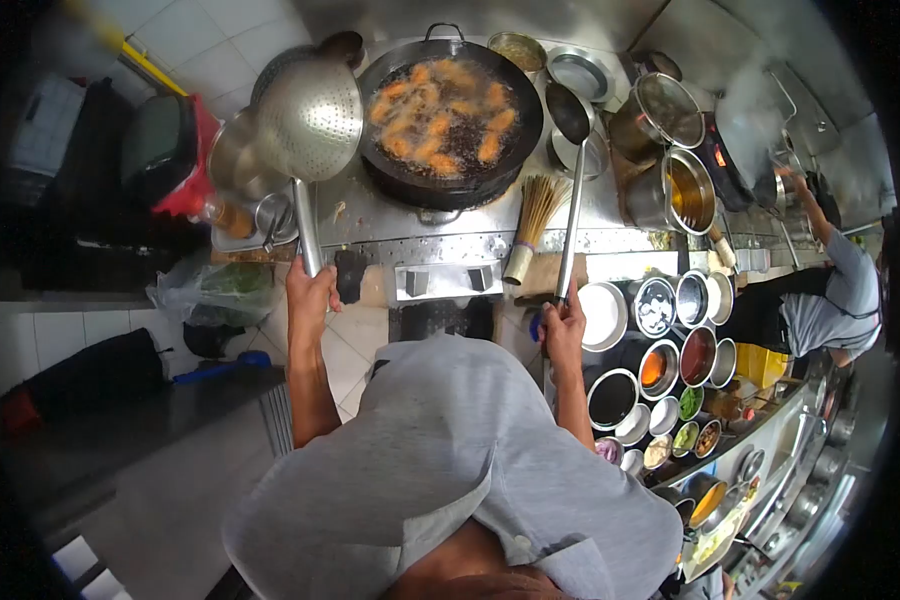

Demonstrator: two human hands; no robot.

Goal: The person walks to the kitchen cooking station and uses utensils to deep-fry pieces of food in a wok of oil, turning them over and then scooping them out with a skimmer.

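My left hand (pixel 312 289) is closed round the handle of a large perforated strainer (pixel 315 120), whose bowl is raised beside the wok's left rim. Orange-brown pieces (pixel 438 125) fry in bubbling dark oil inside the black wok (pixel 450 190). On the right, my right hand (pixel 564 322) grips the long handle of a ladle (pixel 568 112). The ladle's dark bowl is up by the wok's right rim. Between the wok and the ladle handle, a bamboo brush (pixel 536 225) lies on the steel counter.
Metal pots (pixel 686 190) stand right of the ladle. Containers of sauces and ingredients (pixel 658 368) crowd the right side. A co-worker (pixel 830 300) reaches toward a steaming pan at far right. Stove knobs (pixel 448 280) are in front, a plastic bag (pixel 215 292) at left.
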